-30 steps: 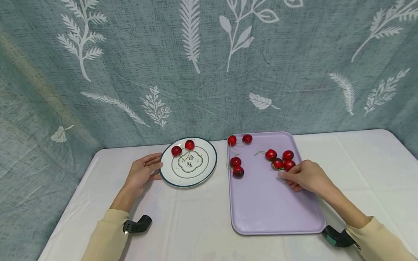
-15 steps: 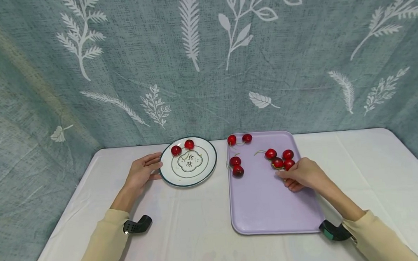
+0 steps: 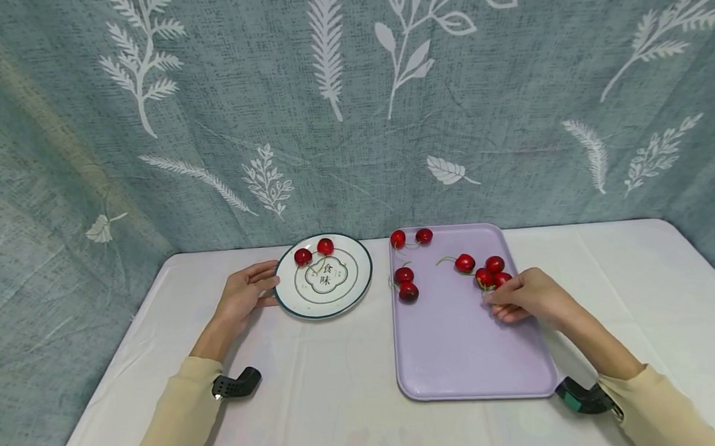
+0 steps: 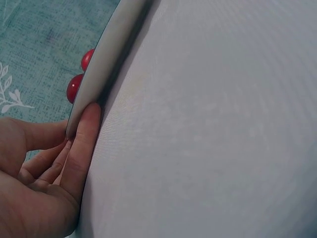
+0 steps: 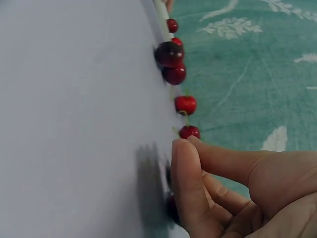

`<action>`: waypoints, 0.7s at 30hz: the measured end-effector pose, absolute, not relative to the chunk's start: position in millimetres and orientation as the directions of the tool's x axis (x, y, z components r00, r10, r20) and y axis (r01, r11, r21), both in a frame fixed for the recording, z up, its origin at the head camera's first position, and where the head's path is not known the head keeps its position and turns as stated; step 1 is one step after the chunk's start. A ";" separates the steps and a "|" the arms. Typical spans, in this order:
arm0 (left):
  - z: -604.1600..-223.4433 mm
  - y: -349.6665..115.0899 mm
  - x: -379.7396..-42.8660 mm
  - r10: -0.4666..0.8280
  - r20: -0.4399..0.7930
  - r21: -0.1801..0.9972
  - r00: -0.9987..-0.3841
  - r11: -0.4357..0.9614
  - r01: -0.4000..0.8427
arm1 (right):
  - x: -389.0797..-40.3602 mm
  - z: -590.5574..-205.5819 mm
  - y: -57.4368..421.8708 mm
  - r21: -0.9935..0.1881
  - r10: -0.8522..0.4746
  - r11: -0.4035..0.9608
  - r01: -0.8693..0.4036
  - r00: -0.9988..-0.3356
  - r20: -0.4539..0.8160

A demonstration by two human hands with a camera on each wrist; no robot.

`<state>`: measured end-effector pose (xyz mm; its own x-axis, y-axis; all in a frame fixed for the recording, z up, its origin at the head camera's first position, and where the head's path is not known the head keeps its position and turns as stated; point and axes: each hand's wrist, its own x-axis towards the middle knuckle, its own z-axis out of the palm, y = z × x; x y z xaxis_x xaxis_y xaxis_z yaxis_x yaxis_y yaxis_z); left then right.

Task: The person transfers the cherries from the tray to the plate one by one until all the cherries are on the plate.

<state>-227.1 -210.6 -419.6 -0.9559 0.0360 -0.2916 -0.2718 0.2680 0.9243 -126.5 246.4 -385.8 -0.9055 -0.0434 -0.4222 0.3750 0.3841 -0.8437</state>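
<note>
My left hand (image 3: pixel 245 296) holds the near-left rim of a white plate (image 3: pixel 295 299) with a dark blue edge; in the left wrist view, its fingers (image 4: pixel 81 153) lie at the plate's edge and underside. Two red cherries (image 3: pixel 302 256) with joined stems rest on the plate. Over the lavender tray (image 3: pixel 459 358), my right hand (image 3: pixel 531 298) pinches thumb to finger on the thin stems of a cherry pair (image 3: pixel 484 278). Its second cherry (image 3: pixel 502 280) sits right by the fingertips. Another cherry (image 3: pixel 464 263) and one more (image 3: pixel 495 264) lie just behind. The pinched stem ends are hidden.
At the tray's far left corner lies a cherry pair (image 3: pixel 424 236), with another pair (image 3: pixel 408 292) along the left side. A white cloth (image 3: pixel 334 383) covers the table. Behind it hangs a green-blue curtain (image 3: pixel 355 170) with white leaf prints.
My right hand has shifted slightly right, and the two cherries beside its fingertips have moved right with it, apart from the cherry at their left. The left hand and plate stay put.
</note>
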 end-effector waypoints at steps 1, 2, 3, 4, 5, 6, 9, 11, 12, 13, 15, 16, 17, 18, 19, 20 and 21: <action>-419.7 -210.3 -227.0 0.037 -0.294 0.924 -0.955 0.268 -0.274 | -126.0 -384.0 247.0 -0.847 -0.041 0.386 0.367 -0.910 -0.413; -419.7 -210.1 -226.9 0.037 -0.295 0.923 -0.955 0.268 -0.275 | -125.8 -382.2 247.6 -0.848 -0.039 0.389 0.359 -0.913 -0.405; -419.6 -209.9 -226.9 0.037 -0.296 0.923 -0.955 0.268 -0.276 | -125.7 -380.7 247.9 -0.852 -0.041 0.388 0.351 -0.917 -0.397; -419.5 -209.8 -226.9 0.037 -0.296 0.923 -0.955 0.267 -0.276 | -125.6 -379.2 248.1 -0.855 -0.043 0.388 0.344 -0.920 -0.390; -419.5 -209.7 -226.9 0.039 -0.296 0.924 -0.954 0.267 -0.276 | -125.4 -377.6 248.1 -0.856 -0.041 0.391 0.339 -0.923 -0.384; -419.6 -209.5 -227.1 0.040 -0.295 0.923 -0.955 0.269 -0.274 | -125.3 -376.2 247.8 -0.857 -0.041 0.394 0.332 -0.925 -0.377; -418.9 -209.8 -227.3 0.045 -0.292 0.925 -0.955 0.266 -0.270 | -126.8 -371.4 244.6 -0.864 -0.039 0.394 0.313 -0.934 -0.356; -418.6 -210.2 -227.1 0.044 -0.295 0.924 -0.954 0.266 -0.274 | -128.4 -369.0 241.3 -0.873 -0.037 0.385 0.299 -0.940 -0.338; -418.4 -210.4 -226.9 0.042 -0.298 0.923 -0.954 0.266 -0.277 | -129.5 -368.2 239.4 -0.878 -0.036 0.379 0.293 -0.943 -0.331; -418.3 -210.7 -226.8 0.040 -0.301 0.923 -0.953 0.264 -0.280 | -130.6 -367.5 237.5 -0.882 -0.034 0.373 0.287 -0.946 -0.322; -417.9 -211.3 -226.4 0.038 -0.303 0.922 -0.952 0.263 -0.283 | -132.9 -366.8 233.7 -0.891 -0.031 0.363 0.273 -0.952 -0.305; -417.8 -211.5 -226.3 0.039 -0.304 0.922 -0.952 0.263 -0.283 | -134.0 -366.8 231.8 -0.896 -0.033 0.356 0.266 -0.954 -0.297; -417.5 -211.6 -226.1 0.042 -0.304 0.923 -0.952 0.262 -0.283 | -135.0 -366.7 229.8 -0.900 -0.035 0.348 0.262 -0.956 -0.291; -417.4 -211.7 -226.0 0.044 -0.304 0.923 -0.952 0.261 -0.283 | -136.2 -366.7 227.4 -0.904 -0.037 0.339 0.261 -0.956 -0.290; -417.2 -211.7 -226.0 0.046 -0.303 0.924 -0.952 0.260 -0.282 | -137.4 -366.7 225.0 -0.909 -0.042 0.328 0.257 -0.957 -0.286; -417.2 -211.7 -225.8 0.048 -0.302 0.924 -0.952 0.260 -0.280 | -138.7 -366.9 222.5 -0.913 -0.049 0.317 0.256 -0.957 -0.285; -417.1 -211.8 -225.6 0.050 -0.301 0.924 -0.952 0.260 -0.279 | -140.0 -367.1 219.8 -0.917 -0.054 0.304 0.259 -0.956 -0.288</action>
